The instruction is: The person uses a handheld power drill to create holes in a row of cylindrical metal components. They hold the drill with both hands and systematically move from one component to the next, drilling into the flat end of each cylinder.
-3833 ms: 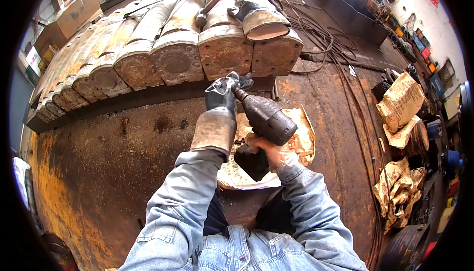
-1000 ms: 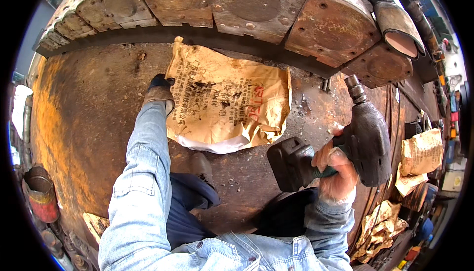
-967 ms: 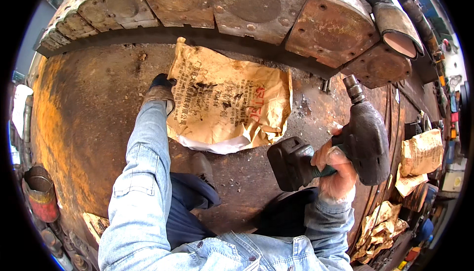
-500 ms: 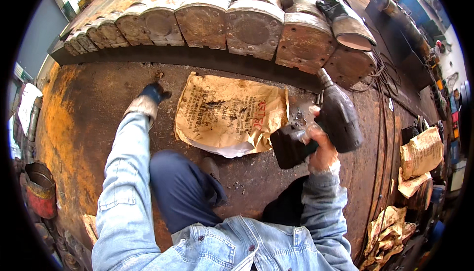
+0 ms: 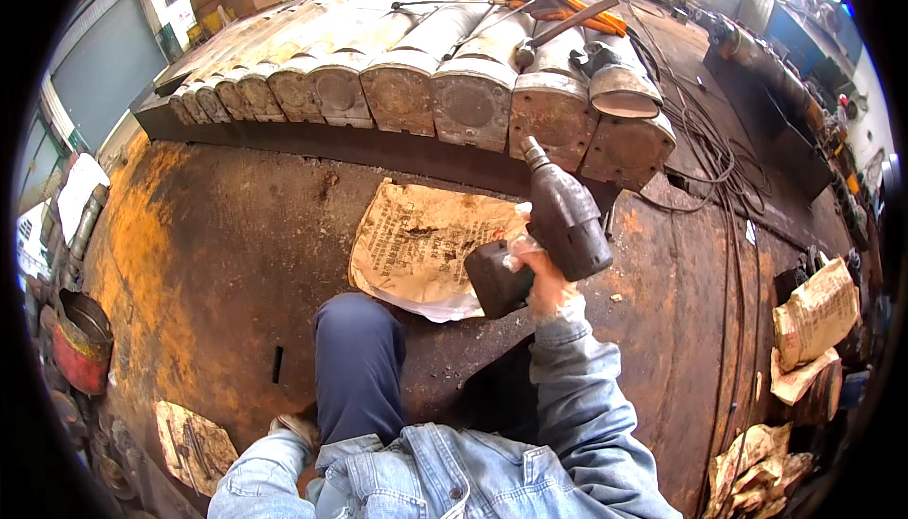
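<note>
Right fingers (image 5: 532,256): they are wrapped around the dark power tool (image 5: 571,229), with no gap that I can see.
Left glove (image 5: 298,427): mainly its cuff shows, beside the bent knee (image 5: 357,330); how open those fingers are, I cannot tell.
Power tool: held up, its battery (image 5: 498,281) overlapping in view the right part of the paper sack (image 5: 407,235).
Tool nose (image 5: 534,152): it points toward the rusty metal blocks (image 5: 473,108), and could knock one if the arm swings forward.
One-hand hold: the tool may twist or drop, I judge, if this grip loosens.
Left sleeve (image 5: 270,476): half a second ago it reached out left of the sack; now it is drawn back low.
</note>
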Action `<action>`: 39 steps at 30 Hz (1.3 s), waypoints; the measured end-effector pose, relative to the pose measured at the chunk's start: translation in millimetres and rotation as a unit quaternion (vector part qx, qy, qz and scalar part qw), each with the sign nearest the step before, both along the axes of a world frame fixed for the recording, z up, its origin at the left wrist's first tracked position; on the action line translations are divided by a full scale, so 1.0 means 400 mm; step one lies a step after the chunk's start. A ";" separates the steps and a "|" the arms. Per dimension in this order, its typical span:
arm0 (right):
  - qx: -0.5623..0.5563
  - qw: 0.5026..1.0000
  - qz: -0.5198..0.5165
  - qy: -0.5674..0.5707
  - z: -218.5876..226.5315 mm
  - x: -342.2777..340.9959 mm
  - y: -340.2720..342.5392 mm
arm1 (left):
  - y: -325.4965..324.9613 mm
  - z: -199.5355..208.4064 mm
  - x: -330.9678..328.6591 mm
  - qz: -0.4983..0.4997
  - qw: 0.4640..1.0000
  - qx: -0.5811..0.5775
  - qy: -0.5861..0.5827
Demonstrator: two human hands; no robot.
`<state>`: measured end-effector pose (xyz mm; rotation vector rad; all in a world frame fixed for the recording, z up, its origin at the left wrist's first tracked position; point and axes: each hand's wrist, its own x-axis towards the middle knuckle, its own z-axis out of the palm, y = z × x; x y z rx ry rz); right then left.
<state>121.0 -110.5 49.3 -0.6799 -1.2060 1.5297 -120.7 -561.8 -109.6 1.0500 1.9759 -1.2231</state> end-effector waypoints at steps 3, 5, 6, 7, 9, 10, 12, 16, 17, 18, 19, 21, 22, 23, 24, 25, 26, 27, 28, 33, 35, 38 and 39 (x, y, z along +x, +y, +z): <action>-0.023 1.000 -0.005 -0.013 0.000 -0.004 0.007 | -0.019 -0.097 -0.024 0.012 0.997 0.053 -0.048; -0.037 0.999 0.022 -0.011 -0.008 -0.020 0.013 | -0.024 -0.152 -0.038 0.088 0.990 0.069 -0.080; -0.049 0.998 0.023 -0.011 -0.001 -0.031 0.014 | -0.012 -0.181 -0.053 0.127 0.984 0.085 -0.093; -0.027 0.999 0.022 -0.011 -0.010 -0.039 0.017 | -0.001 -0.206 -0.063 0.155 0.977 0.097 -0.107; -0.030 0.999 0.029 0.027 -0.037 -0.063 0.029 | 0.033 -0.260 -0.088 0.211 0.960 0.130 -0.128; -0.011 1.000 0.023 -0.006 -0.075 -0.058 0.031 | 0.055 -0.291 -0.102 0.233 0.952 0.141 -0.139; 0.005 0.999 0.009 -0.036 -0.118 -0.071 0.036 | 0.101 -0.329 -0.134 0.281 0.933 0.158 -0.157; 0.052 0.994 0.079 -0.047 -0.119 -0.168 0.081 | 0.190 -0.387 -0.227 0.342 0.902 0.195 -0.177; 0.023 0.993 0.109 -0.026 -0.127 -0.195 0.107 | 0.198 -0.389 -0.246 0.362 0.892 0.202 -0.177; -0.012 0.995 0.096 -0.039 -0.139 -0.207 0.117 | 0.211 -0.386 -0.271 0.370 0.889 0.203 -0.179; -0.051 0.994 0.084 -0.053 -0.157 -0.222 0.131 | 0.225 -0.388 -0.297 0.377 0.885 0.201 -0.182; -0.072 0.991 0.067 -0.090 -0.170 -0.283 0.152 | 0.234 -0.386 -0.335 0.394 0.878 0.195 -0.187; -0.081 0.989 0.062 -0.110 -0.174 -0.318 0.166 | 0.241 -0.396 -0.352 0.403 0.873 0.195 -0.191; -0.088 0.987 0.054 -0.121 -0.175 -0.344 0.176 | 0.243 -0.397 -0.373 0.409 0.872 0.191 -0.192; -0.093 0.986 0.041 -0.134 -0.178 -0.362 0.179 | 0.250 -0.399 -0.397 0.411 0.872 0.185 -0.193; -0.097 0.984 0.034 -0.145 -0.178 -0.383 0.187 | 0.251 -0.400 -0.418 0.417 0.869 0.183 -0.193; -0.101 0.982 0.018 -0.158 -0.179 -0.392 0.184 | 0.251 -0.402 -0.439 0.417 0.870 0.179 -0.192; -0.098 0.982 0.006 -0.164 -0.178 -0.403 0.180 | 0.252 -0.400 -0.458 0.418 0.871 0.172 -0.192; -0.095 0.981 -0.007 -0.169 -0.172 -0.415 0.176 | 0.252 -0.397 -0.482 0.418 0.872 0.168 -0.192; -0.086 0.968 -0.088 -0.218 -0.109 -0.432 0.145 | 0.310 -0.405 -0.634 0.389 0.885 0.159 -0.202; -0.096 0.960 -0.120 -0.234 -0.076 -0.440 0.110 | 0.330 -0.403 -0.701 0.376 0.888 0.165 -0.206; -0.090 0.965 -0.128 -0.212 -0.038 -0.531 0.081 | 0.307 -0.412 -0.774 0.380 0.883 0.178 -0.211; -0.091 0.962 -0.157 -0.204 -0.031 -0.545 0.076 | 0.331 -0.413 -0.822 0.367 0.888 0.173 -0.217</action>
